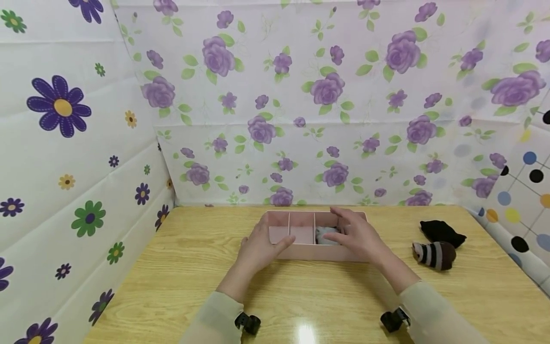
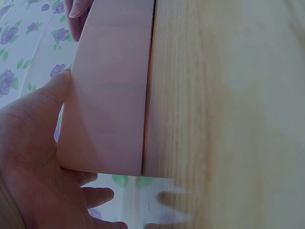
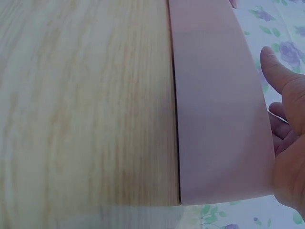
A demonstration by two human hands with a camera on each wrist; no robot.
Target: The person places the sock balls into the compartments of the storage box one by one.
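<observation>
A pink box (image 1: 322, 253) with upright dividers stands near the back edge of the wooden table. My left hand (image 1: 259, 246) rests at its left end, the thumb touching the front rim and the other fingers reaching past the end wall, as the left wrist view shows. My right hand (image 1: 358, 234) hovers over the right part of the box with thumb and fingers spread, holding nothing that I can see. Below it, a light grey bundle of cloth (image 1: 325, 236) lies in a compartment, partly hidden by the hand. The left and middle compartments show bare floors.
On the table (image 1: 318, 296) to the right lie a striped rolled sock (image 1: 435, 255) in brown, grey and black, and a black cloth piece (image 1: 442, 232) just behind it. Flowered sheeting (image 1: 275, 105) hangs behind the table; patterned sheets flank both sides.
</observation>
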